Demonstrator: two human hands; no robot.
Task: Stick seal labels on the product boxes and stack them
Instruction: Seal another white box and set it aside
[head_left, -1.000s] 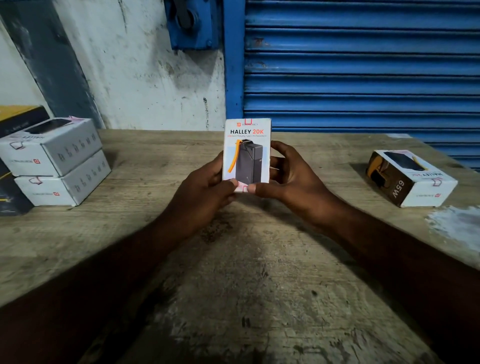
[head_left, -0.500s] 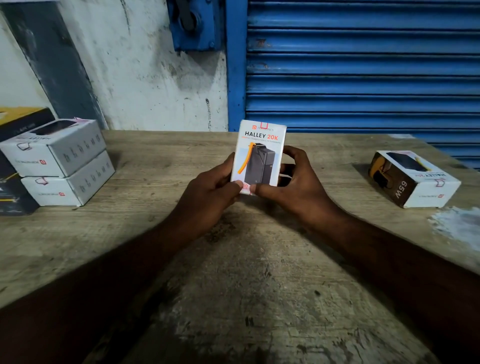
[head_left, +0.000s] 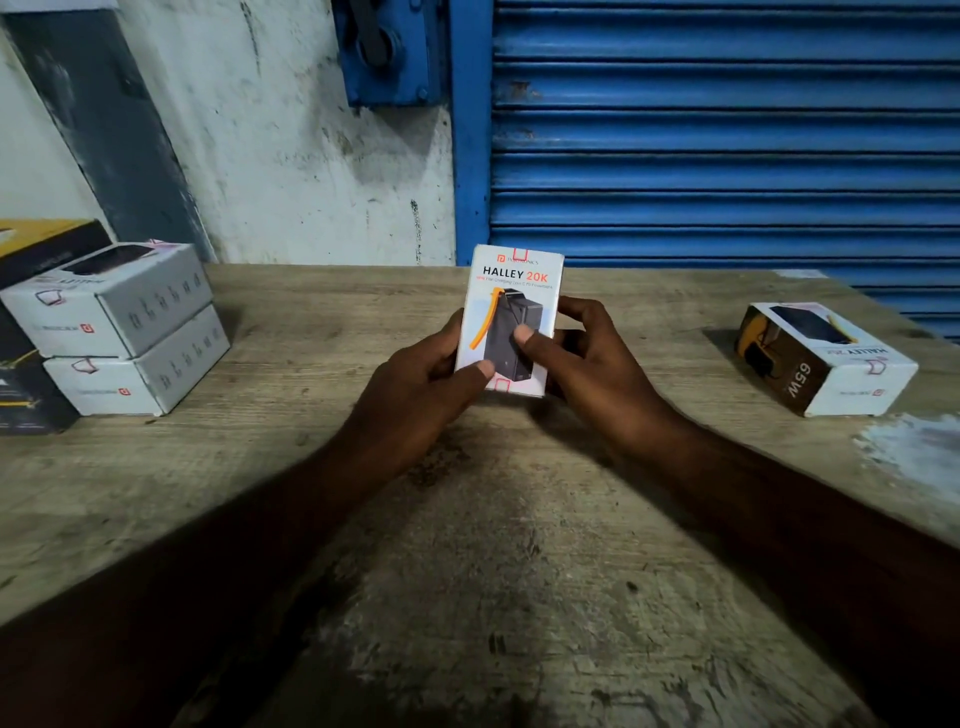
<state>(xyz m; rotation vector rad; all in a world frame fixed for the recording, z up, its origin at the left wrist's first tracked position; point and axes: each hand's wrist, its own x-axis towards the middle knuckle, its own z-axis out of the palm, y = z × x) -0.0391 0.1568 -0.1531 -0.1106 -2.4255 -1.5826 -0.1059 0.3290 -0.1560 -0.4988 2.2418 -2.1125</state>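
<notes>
A white "HALLEY 20K" product box stands upright above the middle of the wooden table, its printed front facing me. My left hand grips its lower left edge, thumb near the bottom. My right hand holds the right side, thumb pressed on the printed front. Small red-outlined seal labels show at the box's top edge and bottom edge. Two white boxes lie stacked at the left. One more box lies flat at the right.
Dark and yellow cartons sit behind the stack at the far left edge. A blue roller shutter and a stained white wall rise behind the table. A pale patch marks the table's right side.
The box has tilted slightly to the right. My right thumb has slid from the bottom edge up onto the box's printed front; my left thumb stays near the bottom.
</notes>
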